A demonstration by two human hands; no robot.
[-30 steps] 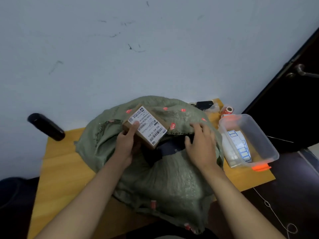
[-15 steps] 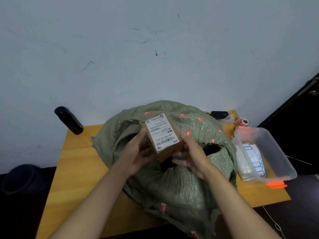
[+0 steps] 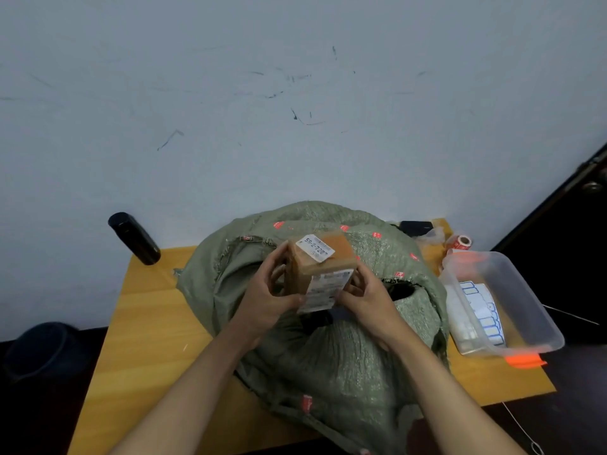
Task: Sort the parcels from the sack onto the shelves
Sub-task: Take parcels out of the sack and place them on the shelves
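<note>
A small brown cardboard parcel (image 3: 320,269) with a white number sticker on top and a shipping label on its near face is held above the green woven sack (image 3: 331,349). My left hand (image 3: 266,297) grips its left side and my right hand (image 3: 366,298) grips its right side. The sack lies bulging on the yellow wooden table (image 3: 147,339), its dark opening just below and to the right of the parcel. No shelves are in view.
A black cylindrical bottle (image 3: 134,238) stands at the table's back left by the wall. A clear plastic bin (image 3: 512,307) with label sheets sits at the right, a red tape roll (image 3: 461,243) and a black device (image 3: 417,226) behind it. A dark door is at far right.
My right hand left the sack and took the parcel's right side. Both hands tipped the parcel so its top sticker shows and its label faces me.
</note>
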